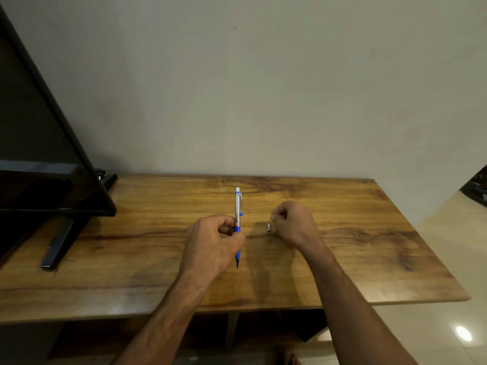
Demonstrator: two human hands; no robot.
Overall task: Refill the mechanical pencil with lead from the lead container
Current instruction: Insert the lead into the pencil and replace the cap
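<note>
Left hand (213,243) is wrapped round a blue-and-silver pencil (238,214); right of it, right hand (292,222) is curled, hold unclear, beside a small cylindrical cap (268,227) on grained desk (369,233).

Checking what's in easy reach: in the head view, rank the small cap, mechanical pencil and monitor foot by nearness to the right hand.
1. small cap, just left of the right hand.
2. mechanical pencil, held in the left hand.
3. monitor foot, far left.

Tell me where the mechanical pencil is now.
Head view, centre of table: the mechanical pencil is held upright by the left hand, left of a small silver cap by the right hand.
</note>
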